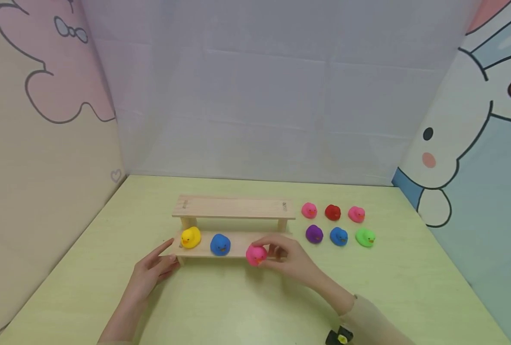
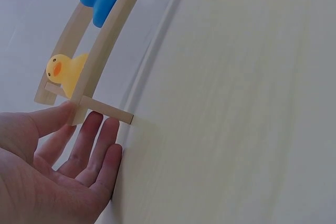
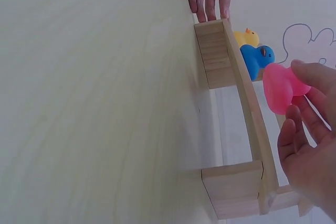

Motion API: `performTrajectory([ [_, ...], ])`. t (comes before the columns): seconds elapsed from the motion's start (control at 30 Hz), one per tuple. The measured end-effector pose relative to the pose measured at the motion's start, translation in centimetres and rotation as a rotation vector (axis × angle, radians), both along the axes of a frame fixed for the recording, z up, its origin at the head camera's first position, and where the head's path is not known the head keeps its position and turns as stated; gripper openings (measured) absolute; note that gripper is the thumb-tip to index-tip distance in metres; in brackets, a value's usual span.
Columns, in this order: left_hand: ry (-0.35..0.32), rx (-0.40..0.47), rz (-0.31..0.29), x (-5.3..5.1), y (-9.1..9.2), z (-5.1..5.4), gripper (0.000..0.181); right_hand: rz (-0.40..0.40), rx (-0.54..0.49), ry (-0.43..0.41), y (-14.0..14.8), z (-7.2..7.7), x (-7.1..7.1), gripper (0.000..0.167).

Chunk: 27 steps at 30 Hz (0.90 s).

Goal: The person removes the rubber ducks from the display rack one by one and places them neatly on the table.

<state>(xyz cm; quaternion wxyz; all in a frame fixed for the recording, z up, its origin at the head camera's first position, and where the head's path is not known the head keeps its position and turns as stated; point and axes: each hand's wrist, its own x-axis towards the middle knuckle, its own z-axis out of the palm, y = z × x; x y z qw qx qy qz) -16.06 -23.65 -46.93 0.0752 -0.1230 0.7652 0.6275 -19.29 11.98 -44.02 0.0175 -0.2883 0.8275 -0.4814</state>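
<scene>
A pink toy duck (image 1: pixel 255 255) is pinched between the thumb and fingers of my right hand (image 1: pixel 290 258), at the front edge of the lower board of a two-tier wooden shelf (image 1: pixel 233 207). In the right wrist view the pink duck (image 3: pixel 281 88) is held just above the board, beside the blue duck (image 3: pixel 255 60). A yellow duck (image 1: pixel 191 237) and a blue duck (image 1: pixel 220 245) sit on that board's left part. My left hand (image 1: pixel 153 269) touches the shelf's left end; in the left wrist view its fingertips (image 2: pixel 93 118) rest against the end and leg.
Right of the shelf, two rows of toy ducks stand on the table (image 1: pixel 410 287): pink (image 1: pixel 309 210), red (image 1: pixel 333 212), pink (image 1: pixel 356 214), then purple (image 1: pixel 314 234), blue (image 1: pixel 339 236) and green (image 1: pixel 365 237). A small black object (image 1: pixel 339 336) lies near the right sleeve.
</scene>
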Motion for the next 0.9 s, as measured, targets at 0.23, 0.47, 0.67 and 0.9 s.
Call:
performTrajectory([
  [0.23, -0.002, 0.005, 0.005, 0.1, 0.1, 0.2, 0.061, 0.020, -0.007, 0.037, 2.4, 0.1, 0.9, 0.037],
  [0.47, -0.020, -0.001, 0.012, 0.1, 0.1, 0.2, 0.060, -0.006, 0.026, 0.068, 5.0, -0.1, 1.8, 0.037],
  [0.67, -0.017, 0.003, 0.009, 0.1, 0.1, 0.1, 0.060, -0.029, 0.059, 0.079, 7.0, 0.0, 2.5, 0.037],
  [0.9, -0.009, 0.007, 0.015, 0.1, 0.1, 0.2, 0.062, -0.085, 0.098, 0.079, 9.1, 0.4, 2.7, 0.038],
])
